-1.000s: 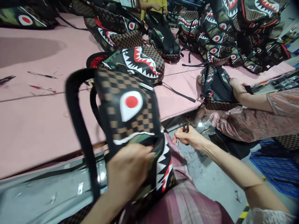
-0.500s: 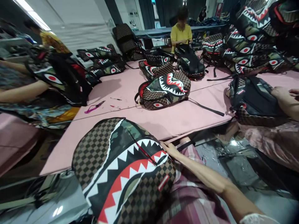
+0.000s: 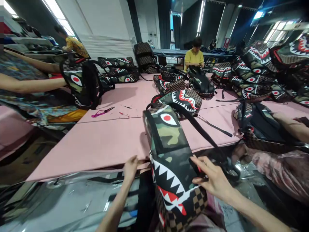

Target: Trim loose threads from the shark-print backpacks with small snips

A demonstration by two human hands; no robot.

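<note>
A camouflage and checked backpack (image 3: 172, 161) with shark teeth and a red-and-white eye stands on its narrow side at the near edge of the pink table (image 3: 106, 145). My right hand (image 3: 212, 177) grips its right side, fingers curled at the edge near a red spot. Left of the bag, my left hand (image 3: 131, 167) is at the table edge, apart from the bag's face, its fingers partly bunched; whether they hold anything is unclear. A black strap (image 3: 202, 132) arcs off the bag to the right.
Behind lies another shark backpack (image 3: 188, 101). Magenta snips (image 3: 102, 112) lie at left. Piled backpacks (image 3: 253, 71) stand at back right. A person's arms at left hold a backpack (image 3: 79, 80); another person's hand touches a black backpack (image 3: 258, 122) at right.
The near backpack has turned from its broad front to its side and moved right and up. My left hand has come into view. The camera view has tilted up.
</note>
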